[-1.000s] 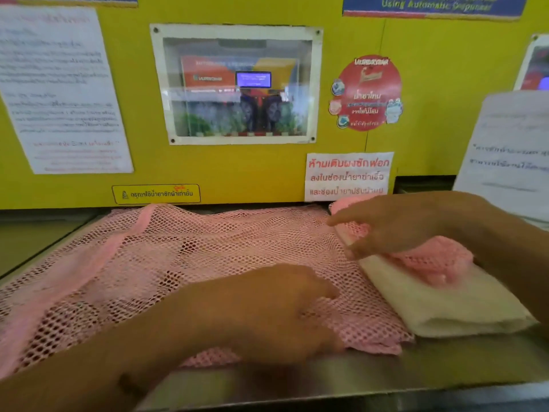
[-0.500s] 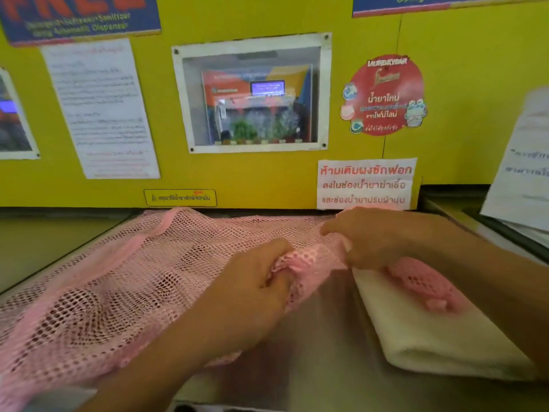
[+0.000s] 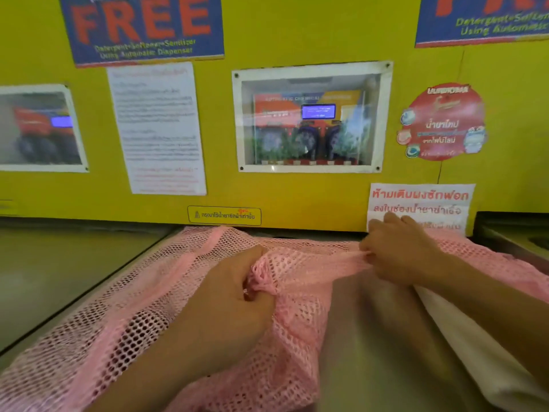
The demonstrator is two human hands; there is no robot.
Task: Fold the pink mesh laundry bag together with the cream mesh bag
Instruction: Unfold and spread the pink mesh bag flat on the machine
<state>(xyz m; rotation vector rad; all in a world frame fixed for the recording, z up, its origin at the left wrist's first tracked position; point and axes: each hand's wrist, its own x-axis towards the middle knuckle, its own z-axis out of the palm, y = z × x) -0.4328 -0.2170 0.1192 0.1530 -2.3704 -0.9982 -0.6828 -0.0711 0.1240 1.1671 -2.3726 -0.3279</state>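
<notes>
The pink mesh laundry bag (image 3: 142,316) lies spread over the metal counter, reaching from the lower left to the wall. My left hand (image 3: 231,295) grips a bunched fold of it near the middle. My right hand (image 3: 401,251) pinches its upper edge close to the wall, and the mesh is stretched taut between the two hands. The folded cream mesh bag (image 3: 481,352) lies at the right, partly under my right forearm. More pink mesh (image 3: 511,263) shows beyond my right wrist.
The steel counter (image 3: 371,337) shows bare between the pink bag and the cream bag. A yellow wall panel (image 3: 297,197) with posters and a windowed dispenser stands right behind. A recessed surface (image 3: 59,263) lies at the left and a dark edge (image 3: 511,230) at the far right.
Both hands took hold of the pink bag's right edge and pulled it left and back off the cream bag, baring the counter between them. The view tilted up.
</notes>
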